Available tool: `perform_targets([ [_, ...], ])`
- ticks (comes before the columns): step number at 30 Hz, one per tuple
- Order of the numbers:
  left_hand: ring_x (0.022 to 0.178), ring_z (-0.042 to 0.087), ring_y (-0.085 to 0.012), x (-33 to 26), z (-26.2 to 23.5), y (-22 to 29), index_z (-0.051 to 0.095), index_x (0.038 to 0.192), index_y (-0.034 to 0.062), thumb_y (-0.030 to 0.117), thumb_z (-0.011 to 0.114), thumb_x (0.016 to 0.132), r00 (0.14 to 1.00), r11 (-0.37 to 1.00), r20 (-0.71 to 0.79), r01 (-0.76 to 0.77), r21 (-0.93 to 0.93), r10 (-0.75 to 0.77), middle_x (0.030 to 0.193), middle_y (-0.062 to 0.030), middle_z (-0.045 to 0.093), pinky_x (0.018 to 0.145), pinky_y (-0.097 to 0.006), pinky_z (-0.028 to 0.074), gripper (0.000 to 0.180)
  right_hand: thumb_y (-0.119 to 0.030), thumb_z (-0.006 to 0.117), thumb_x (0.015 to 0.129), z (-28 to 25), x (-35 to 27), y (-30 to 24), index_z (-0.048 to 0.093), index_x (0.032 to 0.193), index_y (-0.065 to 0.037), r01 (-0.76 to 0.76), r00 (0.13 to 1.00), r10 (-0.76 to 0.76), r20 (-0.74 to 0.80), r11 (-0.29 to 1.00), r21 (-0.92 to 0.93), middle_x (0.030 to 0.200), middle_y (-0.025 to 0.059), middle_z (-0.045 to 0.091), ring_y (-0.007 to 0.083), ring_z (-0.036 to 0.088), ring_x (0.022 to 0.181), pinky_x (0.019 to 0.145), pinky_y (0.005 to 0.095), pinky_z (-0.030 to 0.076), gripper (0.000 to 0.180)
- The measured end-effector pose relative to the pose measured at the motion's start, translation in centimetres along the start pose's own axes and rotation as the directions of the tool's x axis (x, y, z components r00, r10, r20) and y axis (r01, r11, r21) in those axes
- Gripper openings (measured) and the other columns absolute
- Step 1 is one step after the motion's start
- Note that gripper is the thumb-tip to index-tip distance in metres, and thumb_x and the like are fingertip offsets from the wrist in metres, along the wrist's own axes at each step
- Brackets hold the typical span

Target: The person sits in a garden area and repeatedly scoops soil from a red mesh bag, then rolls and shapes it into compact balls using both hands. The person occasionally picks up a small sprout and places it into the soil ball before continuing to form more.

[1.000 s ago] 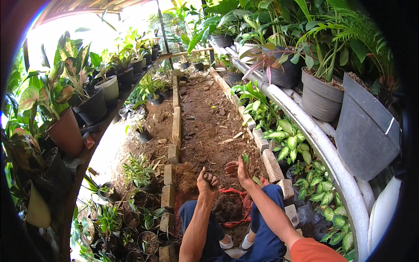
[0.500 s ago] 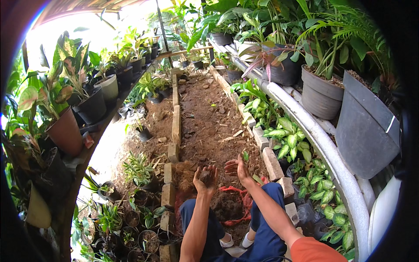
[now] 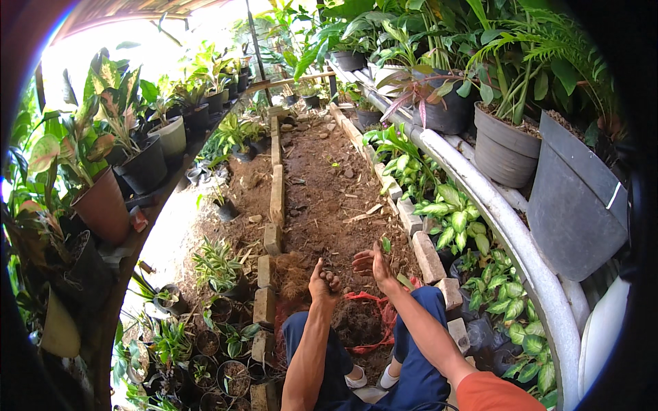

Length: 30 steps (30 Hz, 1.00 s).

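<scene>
My left hand [image 3: 324, 283] is curled into a fist above the soil bed, over the near end. It is closed round dark soil, mostly hidden by the fingers. To its right my right hand [image 3: 372, 266] is held up with the fingers stretched and the palm facing the left hand, holding nothing. Below both hands, between my knees, dark crumbly soil [image 3: 359, 323] lies inside a red net bag [image 3: 370, 297] with its mouth spread. Just left of my left hand sits a heap of brown fibre [image 3: 292, 275].
Bricks [image 3: 265, 305] edge the brown soil path [image 3: 319, 185] on both sides. Potted plants [image 3: 219, 267] crowd the left. A grey pipe rail [image 3: 504, 222] curves along the right, with large pots [image 3: 504, 147] beyond it and variegated leafy plants [image 3: 456, 212] below.
My left hand has closed its fingers over the dark soil that lay in its open palm. The right hand stays raised in nearly the same place.
</scene>
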<state>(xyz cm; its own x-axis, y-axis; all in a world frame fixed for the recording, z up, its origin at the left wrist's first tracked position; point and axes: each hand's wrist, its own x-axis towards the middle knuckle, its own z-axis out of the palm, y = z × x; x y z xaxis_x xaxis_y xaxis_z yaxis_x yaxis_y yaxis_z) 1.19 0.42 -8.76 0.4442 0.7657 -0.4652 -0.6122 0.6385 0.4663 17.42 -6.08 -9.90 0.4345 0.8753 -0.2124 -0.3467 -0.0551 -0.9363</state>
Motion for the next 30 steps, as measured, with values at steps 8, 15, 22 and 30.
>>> perform_targets([
  [8, 0.075, 0.059, -0.0202, -0.4, 0.7, -0.3, 0.058, 0.086, 0.0091, 0.038, 0.055, 0.094, 0.981, 0.994, 0.189, -0.017, -0.107, 0.037, 0.077, -0.0062, 0.060, 0.075, -0.032, 0.051, 0.030, -0.074, 0.024, 0.088, -0.1, 0.1, -0.1, 0.065, 0.099, -0.003, 0.034, 0.999, -0.035, 0.022, 0.999, 0.015, 0.089, 0.0106, 0.069, 0.0206, 0.066, 0.080, 0.072, 0.0360, 0.052, 0.083],
  [15, 0.078, 0.061, -0.0215, -0.8, 1.0, -0.1, 0.056, 0.088, 0.0036, 0.033, 0.057, 0.092, 0.990, 0.937, 0.142, 0.056, -0.346, -0.007, 0.080, -0.0084, 0.059, 0.081, -0.034, 0.055, 0.029, -0.073, 0.024, 0.088, 0.1, 0.0, 0.0, 0.066, 0.098, -0.003, 0.009, 1.000, -0.009, -0.003, 1.000, -0.010, 0.087, 0.0107, 0.069, 0.0209, 0.066, 0.076, 0.069, 0.0357, 0.053, 0.082],
  [22, 0.055, 0.051, -0.0158, -0.2, 0.5, 0.0, 0.050, 0.068, 0.0116, 0.043, 0.058, 0.092, 0.994, 0.972, 0.025, 0.108, -0.206, -0.105, 0.063, -0.0032, 0.051, 0.051, -0.028, 0.049, 0.040, -0.075, 0.024, 0.087, -0.1, 0.0, 0.1, 0.065, 0.099, -0.002, 0.047, 0.999, -0.047, 0.008, 0.999, -0.027, 0.088, 0.0124, 0.069, 0.0211, 0.066, 0.078, 0.073, 0.0362, 0.053, 0.085],
  [30, 0.051, 0.031, -0.0142, 0.0, -0.3, -0.3, 0.037, 0.064, 0.0144, 0.045, 0.054, 0.095, 0.997, 1.000, 0.071, 0.026, -0.015, -0.025, 0.059, 0.0000, 0.032, 0.045, -0.028, 0.026, 0.047, -0.075, 0.024, 0.087, 0.1, 0.1, 0.0, 0.065, 0.100, -0.003, 0.007, 1.000, -0.007, 0.008, 1.000, -0.008, 0.089, 0.0122, 0.069, 0.0220, 0.066, 0.080, 0.074, 0.0376, 0.052, 0.084],
])
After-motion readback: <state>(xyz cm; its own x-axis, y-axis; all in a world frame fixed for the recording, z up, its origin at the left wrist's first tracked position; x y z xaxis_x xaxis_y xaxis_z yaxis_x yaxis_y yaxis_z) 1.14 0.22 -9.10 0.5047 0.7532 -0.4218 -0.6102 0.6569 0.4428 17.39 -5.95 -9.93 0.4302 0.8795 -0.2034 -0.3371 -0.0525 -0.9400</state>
